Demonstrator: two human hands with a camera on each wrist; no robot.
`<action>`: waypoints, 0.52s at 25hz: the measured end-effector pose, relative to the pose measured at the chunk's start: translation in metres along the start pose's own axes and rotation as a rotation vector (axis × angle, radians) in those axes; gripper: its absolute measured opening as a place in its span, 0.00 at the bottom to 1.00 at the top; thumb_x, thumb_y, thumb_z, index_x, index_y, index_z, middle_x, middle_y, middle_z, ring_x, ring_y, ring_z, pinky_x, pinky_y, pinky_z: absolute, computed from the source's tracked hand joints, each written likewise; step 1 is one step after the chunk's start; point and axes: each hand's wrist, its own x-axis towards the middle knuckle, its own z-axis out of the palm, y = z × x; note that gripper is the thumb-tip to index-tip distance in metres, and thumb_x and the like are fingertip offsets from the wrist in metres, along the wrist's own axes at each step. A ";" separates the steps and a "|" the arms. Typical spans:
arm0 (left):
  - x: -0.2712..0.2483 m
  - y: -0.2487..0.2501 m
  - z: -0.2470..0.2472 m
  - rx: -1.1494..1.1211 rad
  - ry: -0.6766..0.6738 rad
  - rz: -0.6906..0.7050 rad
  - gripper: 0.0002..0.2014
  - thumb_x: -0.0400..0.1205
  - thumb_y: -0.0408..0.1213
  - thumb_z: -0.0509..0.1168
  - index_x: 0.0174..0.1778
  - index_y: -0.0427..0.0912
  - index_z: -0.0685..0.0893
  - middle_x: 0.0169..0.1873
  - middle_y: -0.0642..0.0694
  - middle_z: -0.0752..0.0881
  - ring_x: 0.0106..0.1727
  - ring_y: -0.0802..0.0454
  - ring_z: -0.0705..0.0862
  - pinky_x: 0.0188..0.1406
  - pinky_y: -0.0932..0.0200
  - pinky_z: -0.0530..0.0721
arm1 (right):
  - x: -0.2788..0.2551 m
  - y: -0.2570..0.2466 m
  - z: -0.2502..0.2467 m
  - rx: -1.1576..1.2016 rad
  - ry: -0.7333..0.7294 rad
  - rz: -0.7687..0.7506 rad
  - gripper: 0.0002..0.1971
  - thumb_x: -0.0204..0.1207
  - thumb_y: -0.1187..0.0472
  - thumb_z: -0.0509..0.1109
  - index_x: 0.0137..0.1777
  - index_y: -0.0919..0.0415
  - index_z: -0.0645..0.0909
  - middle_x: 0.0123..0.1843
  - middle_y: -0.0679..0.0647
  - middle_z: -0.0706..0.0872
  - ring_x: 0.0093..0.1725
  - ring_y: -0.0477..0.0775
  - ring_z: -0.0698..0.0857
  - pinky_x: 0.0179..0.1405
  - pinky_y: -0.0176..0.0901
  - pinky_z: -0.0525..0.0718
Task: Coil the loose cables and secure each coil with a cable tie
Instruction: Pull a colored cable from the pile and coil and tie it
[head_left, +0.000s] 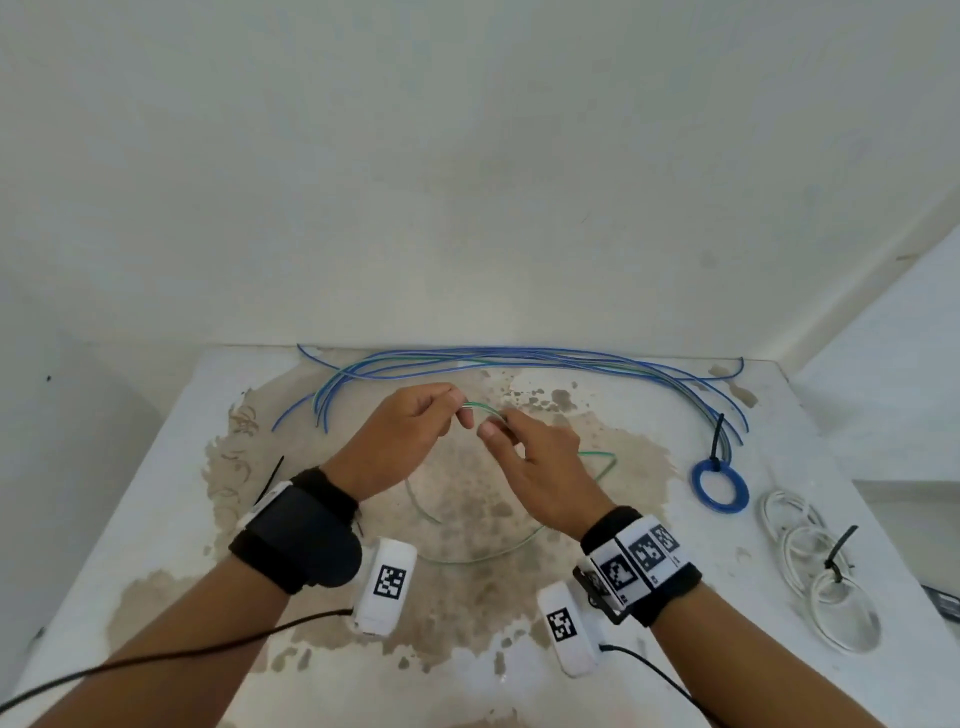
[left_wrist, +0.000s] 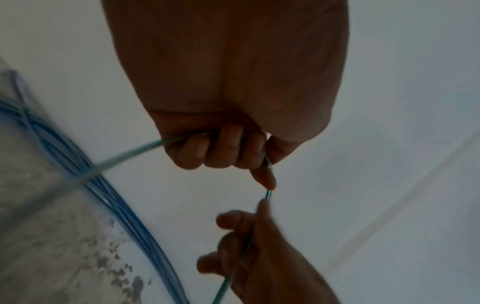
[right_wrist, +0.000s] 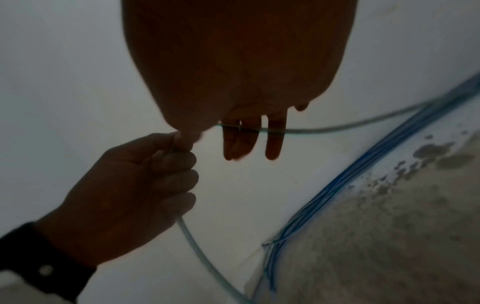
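Over the middle of the stained white table (head_left: 597, 649), both hands hold a thin green cable (head_left: 484, 407) up. My left hand (head_left: 461, 410) has its fingers curled round it and pinches it at thumb and forefinger. My right hand (head_left: 493, 427) pinches the same cable a short way to the right. The rest of the green cable droops in a wide loose loop (head_left: 467, 559) onto the table below my wrists. In the left wrist view the cable (left_wrist: 124, 156) runs out of my left hand (left_wrist: 262, 174). In the right wrist view it (right_wrist: 337, 128) crosses my right hand's straight fingers (right_wrist: 275, 142).
A bundle of several loose blue and green cables (head_left: 519, 358) lies along the far edge. At the right sit a blue coil with a black tie (head_left: 719, 487) and white coils with a black tie (head_left: 821, 571). A loose black cable tie (head_left: 271, 477) lies left of my left wrist.
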 end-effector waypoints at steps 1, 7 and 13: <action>0.002 0.000 -0.005 -0.022 -0.013 -0.012 0.20 0.84 0.57 0.57 0.42 0.47 0.87 0.24 0.57 0.70 0.27 0.55 0.68 0.30 0.59 0.72 | 0.006 0.001 0.001 0.068 0.068 0.021 0.13 0.88 0.41 0.58 0.42 0.40 0.77 0.36 0.44 0.82 0.37 0.37 0.78 0.53 0.51 0.75; -0.021 -0.020 -0.005 -0.640 0.101 -0.346 0.09 0.88 0.41 0.59 0.43 0.46 0.79 0.34 0.51 0.71 0.35 0.55 0.74 0.59 0.48 0.79 | 0.032 0.001 -0.016 0.492 0.155 0.255 0.13 0.89 0.49 0.62 0.46 0.48 0.84 0.29 0.42 0.71 0.30 0.46 0.71 0.36 0.43 0.71; -0.015 0.000 -0.005 -1.482 0.337 -0.282 0.14 0.87 0.44 0.57 0.35 0.45 0.73 0.28 0.51 0.67 0.30 0.54 0.72 0.65 0.42 0.80 | 0.005 -0.023 0.020 0.682 -0.079 0.166 0.08 0.84 0.58 0.72 0.61 0.58 0.84 0.36 0.47 0.80 0.28 0.45 0.73 0.30 0.37 0.74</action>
